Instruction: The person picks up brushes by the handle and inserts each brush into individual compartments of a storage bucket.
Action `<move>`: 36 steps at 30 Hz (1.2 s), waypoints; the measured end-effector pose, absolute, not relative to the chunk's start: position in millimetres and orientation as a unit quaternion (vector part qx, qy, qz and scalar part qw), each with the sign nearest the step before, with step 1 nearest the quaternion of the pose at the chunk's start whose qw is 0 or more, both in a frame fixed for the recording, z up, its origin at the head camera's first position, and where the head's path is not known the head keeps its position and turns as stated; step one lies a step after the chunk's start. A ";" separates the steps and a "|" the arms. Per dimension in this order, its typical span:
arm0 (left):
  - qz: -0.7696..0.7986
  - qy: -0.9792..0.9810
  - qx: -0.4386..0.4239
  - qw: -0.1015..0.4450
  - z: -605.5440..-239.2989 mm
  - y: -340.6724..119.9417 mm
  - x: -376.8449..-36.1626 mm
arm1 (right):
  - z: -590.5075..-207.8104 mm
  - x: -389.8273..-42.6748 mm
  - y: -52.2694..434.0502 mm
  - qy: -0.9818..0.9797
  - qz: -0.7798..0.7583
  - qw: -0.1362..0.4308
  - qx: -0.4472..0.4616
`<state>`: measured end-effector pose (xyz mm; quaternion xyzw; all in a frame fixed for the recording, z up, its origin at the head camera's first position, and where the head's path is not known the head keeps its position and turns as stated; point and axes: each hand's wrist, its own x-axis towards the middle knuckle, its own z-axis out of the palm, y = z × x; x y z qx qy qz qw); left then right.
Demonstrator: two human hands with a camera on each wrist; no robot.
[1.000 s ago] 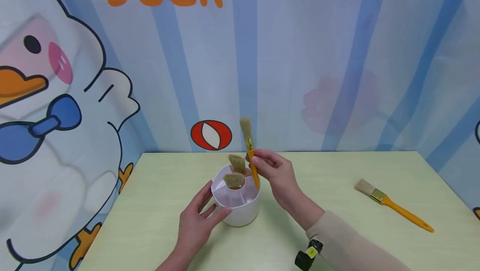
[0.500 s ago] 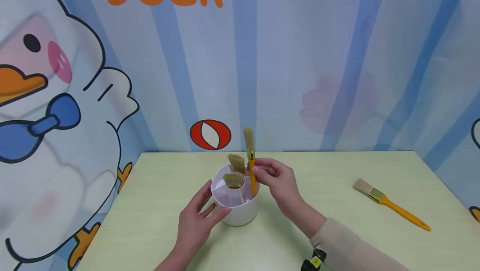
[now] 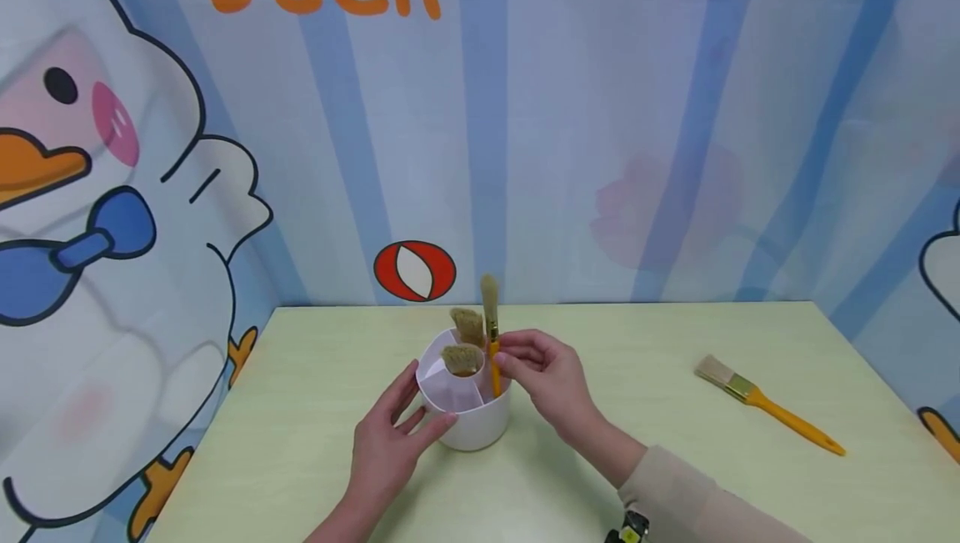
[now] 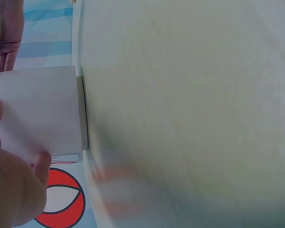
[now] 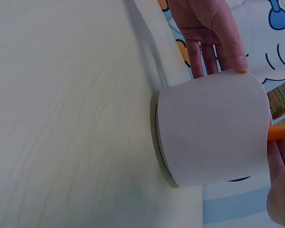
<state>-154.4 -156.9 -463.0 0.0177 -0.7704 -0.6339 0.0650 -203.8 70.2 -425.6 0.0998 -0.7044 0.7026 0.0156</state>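
A white round holder [image 3: 474, 430] with inner dividers stands on the table. My left hand [image 3: 386, 447] grips its left side, thumb at the front and fingers round the back. With my right hand [image 3: 551, 380] I pinch the orange handle of a paintbrush [image 3: 495, 359], bristles up, its lower end inside a right-hand compartment. In the right wrist view the orange handle [image 5: 281, 132] passes over the holder's rim. Two more brushes stand in the holder, one with bristles [image 3: 461, 359] in the central round slot, the other [image 3: 468, 324] behind it; their handles are hidden.
Another orange-handled paintbrush [image 3: 772, 405] lies flat on the pale wooden table [image 3: 315, 409] at the right, bristles toward the back left. Behind the table hangs a blue-striped backdrop [image 3: 555, 126] with a duck print.
My right hand has lowered the upright paintbrush deeper into the holder's right compartment, and it stands straighter. My left hand keeps its grip on the holder.
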 end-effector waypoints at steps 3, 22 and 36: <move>-0.636 -0.769 0.013 0.067 -462.6 -157.1 -154.0 | -426.9 -202.3 69.9 -0.722 0.680 0.029 0.121; -0.638 -0.767 0.013 0.070 -463.3 -157.4 -154.2 | -424.1 -203.7 87.1 -0.765 0.624 0.055 0.151; -0.635 -0.768 0.025 0.078 -463.1 -153.4 -151.6 | -425.1 -212.6 134.4 -0.776 0.614 0.046 0.140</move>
